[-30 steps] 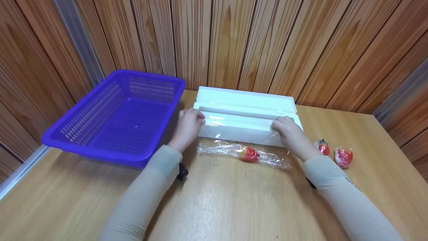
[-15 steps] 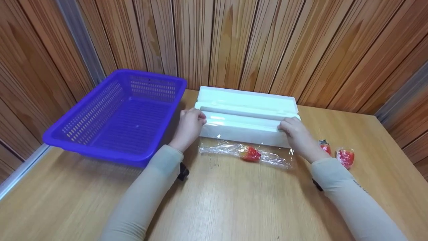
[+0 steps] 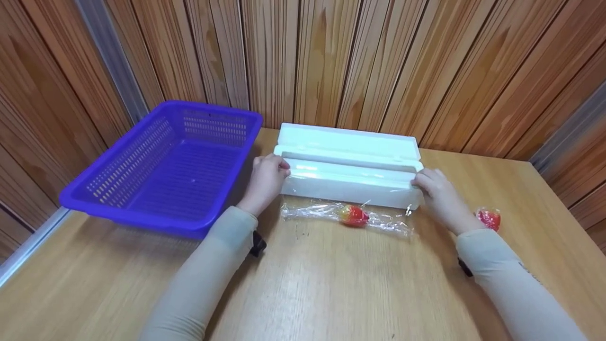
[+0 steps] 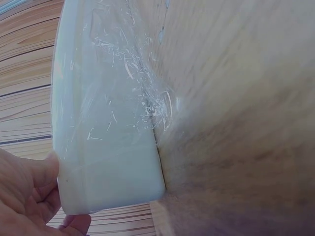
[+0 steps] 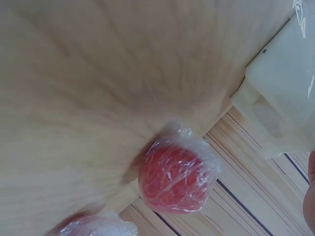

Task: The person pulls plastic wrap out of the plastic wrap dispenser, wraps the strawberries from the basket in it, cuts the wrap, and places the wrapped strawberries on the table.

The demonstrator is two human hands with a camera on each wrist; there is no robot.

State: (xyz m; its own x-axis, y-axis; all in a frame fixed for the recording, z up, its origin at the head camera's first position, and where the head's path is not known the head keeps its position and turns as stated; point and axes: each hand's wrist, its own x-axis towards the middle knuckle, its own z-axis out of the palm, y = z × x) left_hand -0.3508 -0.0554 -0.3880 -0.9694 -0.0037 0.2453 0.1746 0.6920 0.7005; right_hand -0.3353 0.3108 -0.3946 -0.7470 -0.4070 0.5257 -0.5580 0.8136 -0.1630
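Note:
A white cling film dispenser [image 3: 350,192] stands with its lid [image 3: 348,142] folded back. Clear cling film [image 3: 312,208] hangs over its front onto the table. A red and yellow strawberry [image 3: 354,216] lies in the film before the dispenser. My left hand [image 3: 267,179] grips the dispenser's left end; the left wrist view shows the thumb on its upper edge and fingers around the end. My right hand [image 3: 440,195] is at the right front corner, fingers curled onto the edge. In the right wrist view only a bit of that hand shows at the right border.
To the left sits a purple slotted basket [image 3: 163,222]. Right of my right hand is a film-wrapped strawberry [image 3: 488,219]. The right wrist view has a wrapped strawberry [image 5: 177,179] and part of another wrapped piece [image 5: 98,226]. Wood-panelled walls [image 3: 350,61] close off the back.
My right hand has slid right along the dispenser's front edge to its corner, now covering one of the two wrapped strawberries. My left hand stays at the left end.

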